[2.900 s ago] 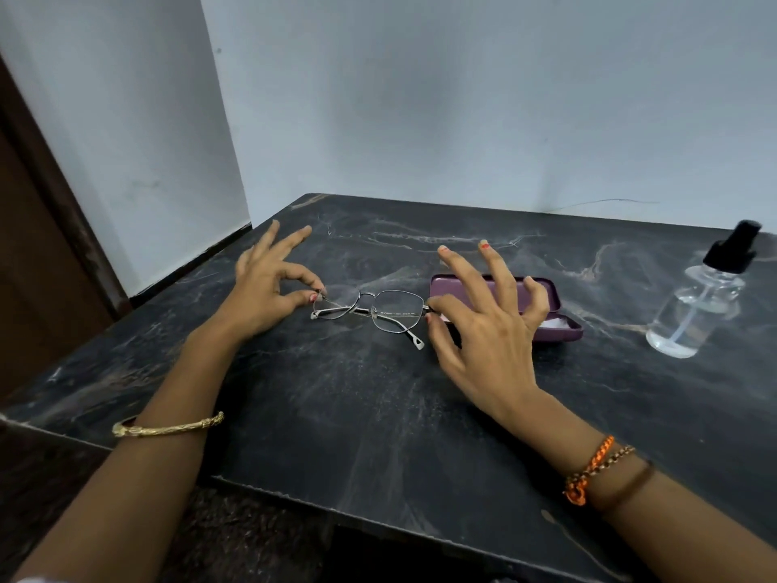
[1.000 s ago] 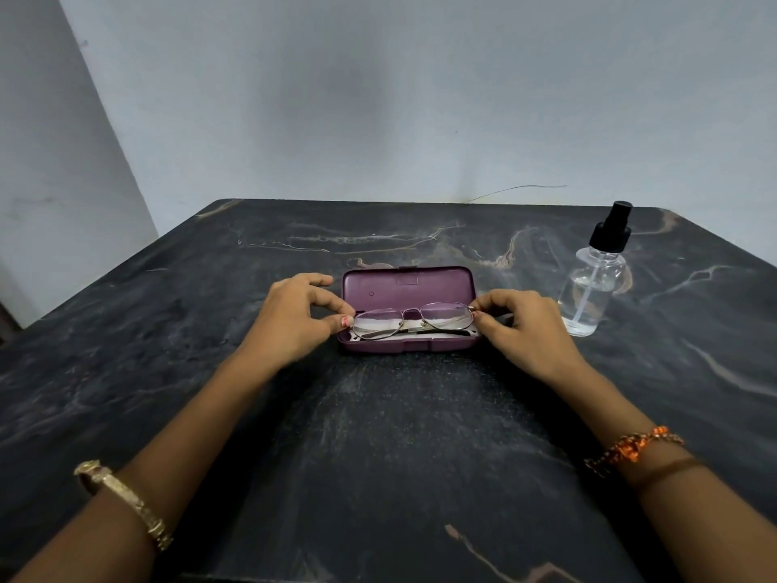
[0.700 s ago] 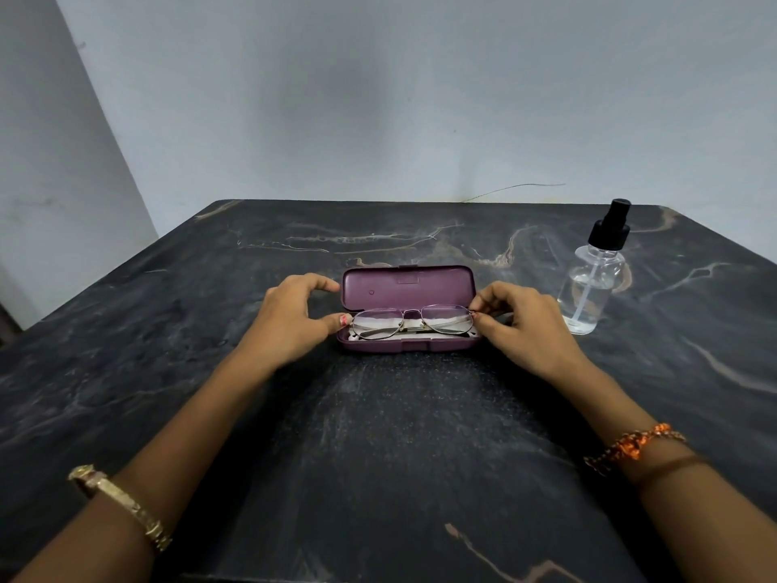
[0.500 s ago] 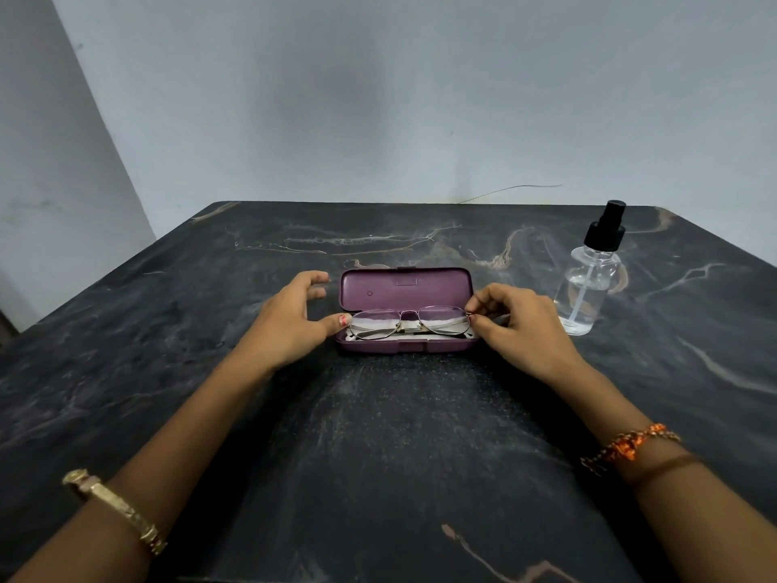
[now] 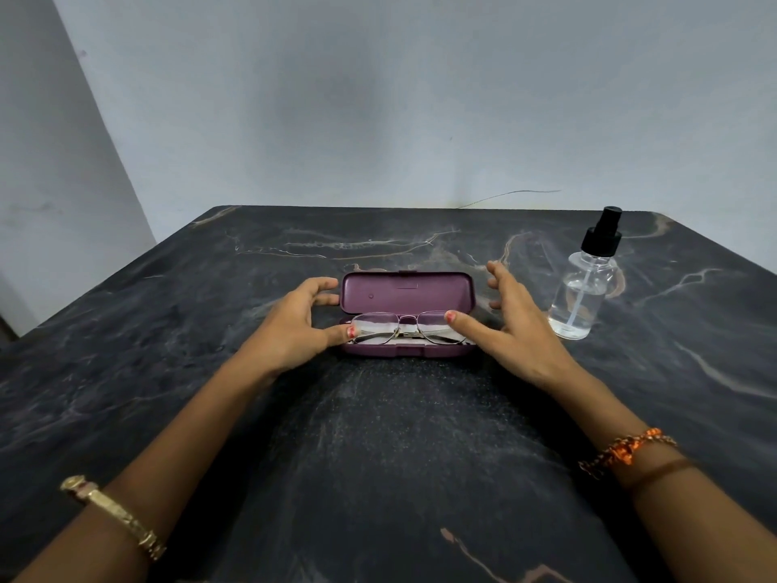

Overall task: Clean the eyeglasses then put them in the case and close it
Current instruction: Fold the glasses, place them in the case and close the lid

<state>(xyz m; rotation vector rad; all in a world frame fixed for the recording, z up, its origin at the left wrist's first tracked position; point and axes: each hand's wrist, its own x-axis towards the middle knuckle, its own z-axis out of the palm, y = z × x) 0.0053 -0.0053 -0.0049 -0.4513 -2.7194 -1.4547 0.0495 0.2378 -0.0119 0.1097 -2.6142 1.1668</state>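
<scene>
Your right hand [image 5: 515, 326] has just released the eyeglasses [image 5: 405, 328], its grip now wide, the left hand [image 5: 294, 326] open too; they lie folded in the open case [image 5: 405, 292], so only closing remains.

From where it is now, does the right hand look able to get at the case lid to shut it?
Probably yes. The right hand is open just beside the raised lid, fingers level with its right end, nothing between. The eyeglasses lie in the case below.
</scene>
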